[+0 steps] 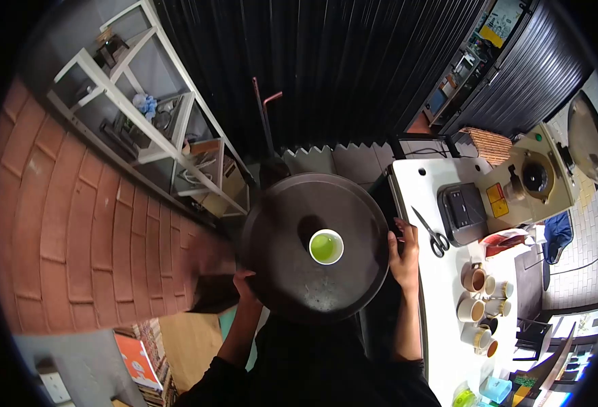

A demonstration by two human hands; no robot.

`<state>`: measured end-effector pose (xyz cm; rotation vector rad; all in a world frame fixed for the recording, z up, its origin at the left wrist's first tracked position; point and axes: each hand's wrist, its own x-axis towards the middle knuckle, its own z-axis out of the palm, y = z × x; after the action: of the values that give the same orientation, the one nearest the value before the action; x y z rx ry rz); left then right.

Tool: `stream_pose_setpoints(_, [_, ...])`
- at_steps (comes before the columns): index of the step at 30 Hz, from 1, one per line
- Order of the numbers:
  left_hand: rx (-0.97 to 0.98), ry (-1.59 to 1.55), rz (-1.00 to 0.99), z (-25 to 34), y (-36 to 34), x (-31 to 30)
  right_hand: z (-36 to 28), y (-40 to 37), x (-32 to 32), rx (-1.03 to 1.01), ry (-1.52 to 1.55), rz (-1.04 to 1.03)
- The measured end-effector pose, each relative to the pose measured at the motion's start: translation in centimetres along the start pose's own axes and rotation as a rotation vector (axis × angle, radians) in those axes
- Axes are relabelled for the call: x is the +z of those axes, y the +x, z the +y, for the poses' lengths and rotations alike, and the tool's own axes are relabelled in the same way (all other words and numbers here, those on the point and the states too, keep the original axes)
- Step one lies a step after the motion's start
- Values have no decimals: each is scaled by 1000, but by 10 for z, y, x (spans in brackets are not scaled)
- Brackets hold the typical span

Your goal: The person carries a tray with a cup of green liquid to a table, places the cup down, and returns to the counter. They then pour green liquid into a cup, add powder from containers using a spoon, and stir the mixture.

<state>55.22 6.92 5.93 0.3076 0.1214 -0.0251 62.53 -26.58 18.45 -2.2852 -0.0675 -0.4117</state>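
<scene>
A round dark serving tray (285,285) is held level in front of my body, one hand at each side. On it, a little right of the middle, stands a white cup (340,248) with a bright green drink (322,248) inside. My left hand (244,283) grips the tray's lower left rim, its thumb on top and the other fingers hidden beneath. At the right rim my right hand (403,256) holds on, with thumb and fingers against the edge.
On my right, a white counter (414,190) bears scissors (434,237), a black device (463,214), a beige grinder-like machine (533,180) and several cups (472,310). A brick wall (109,237) and white shelf (170,146) stand left. Black corrugated shutters (326,74) close off the front.
</scene>
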Motion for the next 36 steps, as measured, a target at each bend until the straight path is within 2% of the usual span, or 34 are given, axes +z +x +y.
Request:
stream_pose_setpoints(2, [104, 80, 65, 10, 26, 24, 20, 19, 22, 46, 28, -8])
stream_pose_setpoints(5, [-7, 1, 119, 21, 61, 5, 26, 45, 50, 428, 568, -101])
stream_pose_setpoints(6, [-8, 4, 114, 23, 72, 0, 35, 52, 58, 426, 571, -96])
stream_pose_setpoints(8, [2, -2, -154, 26, 101, -3, 59, 69, 74, 757, 1227, -109])
stream_pose_setpoints(9, [7, 2, -162, 27, 118, 3, 50, 80, 73, 791, 1142, -71])
stream_pose_setpoints(12, [59, 359, 157, 31, 158, 50, 50, 116, 83, 786, 1084, 5])
stream_pose_setpoints(13, [69, 480, 270, 31, 168, 63, 60, 128, 82, 786, 1195, -85])
stream_pose_setpoints(14, [85, 597, 374, 30, 188, 70, 69, 139, 87, 784, 1205, -79])
stream_pose_setpoints(16, [20, 540, 349, 31, 240, 8, 89, 168, 98, 875, 1107, 175])
stream_pose_setpoints(17, [-57, 473, 348, 29, 264, -13, 83, 186, 94, 859, 1143, 173])
stream_pose_setpoints(18, [-58, 476, 332, 24, 289, 12, 100, 203, 99, 847, 1148, 185])
stream_pose_setpoints(20, [-212, 413, 453, 12, 328, 84, 141, 229, 111, 854, 1045, 265])
stream_pose_setpoints(23, [-145, 605, 451, -5, 396, 119, 119, 289, 97, 912, 1084, 403])
stream_pose_setpoints(26, [-245, 609, 443, -21, 455, 166, 150, 315, 92, 955, 1096, 482])
stream_pose_setpoints(27, [-347, 511, 291, -23, 489, 121, 157, 324, 90, 886, 1079, 512])
stream_pose_setpoints(29, [-364, 547, 224, -39, 535, 130, 183, 331, 88, 830, 944, 519])
stream_pose_setpoints(30, [-356, 569, 178, -51, 556, 136, 189, 336, 83, 844, 942, 574])
stream_pose_setpoints(32, [-515, 551, 160, -81, 593, 169, 194, 348, 70, 953, 910, 638])
stream_pose_setpoints(34, [-511, 649, 146, -114, 638, 188, 191, 363, 51, 990, 858, 732])
stream_pose_setpoints(36, [-587, 764, 86, -152, 680, 204, 204, 372, 42, 1002, 835, 815])
